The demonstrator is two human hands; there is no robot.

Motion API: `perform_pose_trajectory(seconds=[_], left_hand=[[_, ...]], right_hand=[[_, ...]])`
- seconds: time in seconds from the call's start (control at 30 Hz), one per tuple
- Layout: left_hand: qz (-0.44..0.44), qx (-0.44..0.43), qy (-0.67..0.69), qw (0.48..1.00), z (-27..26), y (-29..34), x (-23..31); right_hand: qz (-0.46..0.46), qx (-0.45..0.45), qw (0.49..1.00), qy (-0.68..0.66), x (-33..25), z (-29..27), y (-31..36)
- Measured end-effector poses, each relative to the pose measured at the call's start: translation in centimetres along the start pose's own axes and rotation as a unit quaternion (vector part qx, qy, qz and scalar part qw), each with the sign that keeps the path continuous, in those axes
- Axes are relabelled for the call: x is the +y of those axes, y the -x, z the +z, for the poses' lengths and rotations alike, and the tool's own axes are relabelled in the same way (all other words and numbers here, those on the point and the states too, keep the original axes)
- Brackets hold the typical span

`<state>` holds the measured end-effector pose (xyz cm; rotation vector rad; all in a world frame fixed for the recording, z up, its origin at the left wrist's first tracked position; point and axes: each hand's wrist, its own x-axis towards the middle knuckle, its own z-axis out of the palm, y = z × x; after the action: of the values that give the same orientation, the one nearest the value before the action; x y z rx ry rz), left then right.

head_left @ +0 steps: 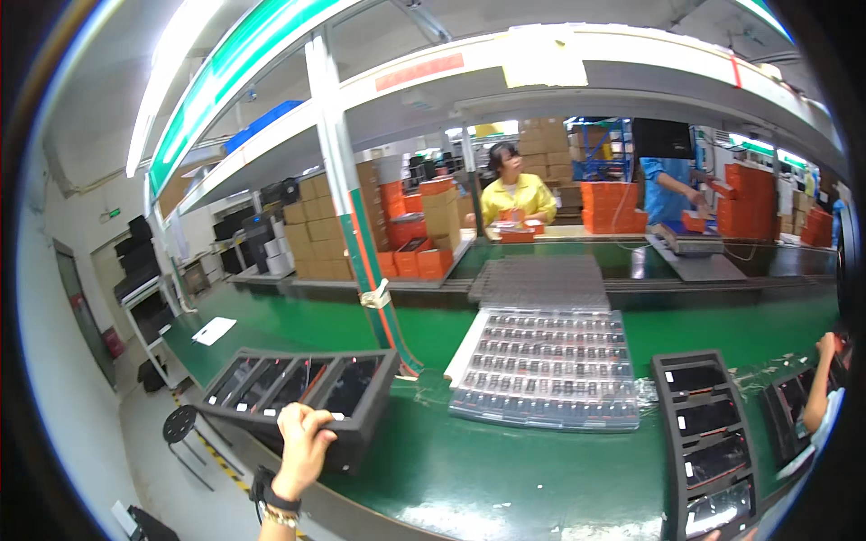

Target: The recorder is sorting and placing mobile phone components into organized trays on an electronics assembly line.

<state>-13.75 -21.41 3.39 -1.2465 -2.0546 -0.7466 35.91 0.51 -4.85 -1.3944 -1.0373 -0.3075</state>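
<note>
My left hand [302, 444], with a dark band and a beaded bracelet at its wrist, is closed on the near rim of a black foam tray [365, 433]. Dark flat-screened devices [350, 386] lie in that tray's slots. A second black foam tray [669, 433], holding similar devices [717, 458], lies on the green bench to the right. At its near end, fingertips [713, 536] just show at the picture's lower edge. They seem to be my right hand; the rest is cut off, so its grip cannot be made out.
Clear plastic trays [546, 370] of small dark parts are stacked mid-bench. A green post [374, 261] rises left of them. A co-worker's arm [819, 388] reaches over another foam tray [787, 406] at far right. People stand beyond, among orange boxes [609, 206]. A stool [180, 424] stands left.
</note>
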Motion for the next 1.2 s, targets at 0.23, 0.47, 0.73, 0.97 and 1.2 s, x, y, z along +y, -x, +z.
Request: perform_pose_trajectory(seconds=[0.23,0.47,0.73,0.97,1.2], left_hand=[[0.198,-0.023,0.03,0.98,1.3,2.2,19.4],[0.367,0.014,0.003,0.93,2.9,4.5,21.3],[0.266,0.12,-0.086,0.952,3.9,7.4,9.4],[0.141,-0.25,0.11,0.951,4.5,7.8,6.7],[-0.053,-0.266,0.222,0.937,5.1,4.3,8.4]], right_hand=[[0.39,-0.62,0.42,-0.535,-12.3,2.3,7.3],[0.481,-0.61,0.396,-0.49,-10.6,3.0,3.6],[0.557,-0.474,0.506,-0.457,-1.1,-0.6,4.1],[0.462,-0.55,0.594,-0.364,3.2,1.3,3.7],[0.06,-0.583,0.792,-0.173,-3.4,0.9,1.9]])
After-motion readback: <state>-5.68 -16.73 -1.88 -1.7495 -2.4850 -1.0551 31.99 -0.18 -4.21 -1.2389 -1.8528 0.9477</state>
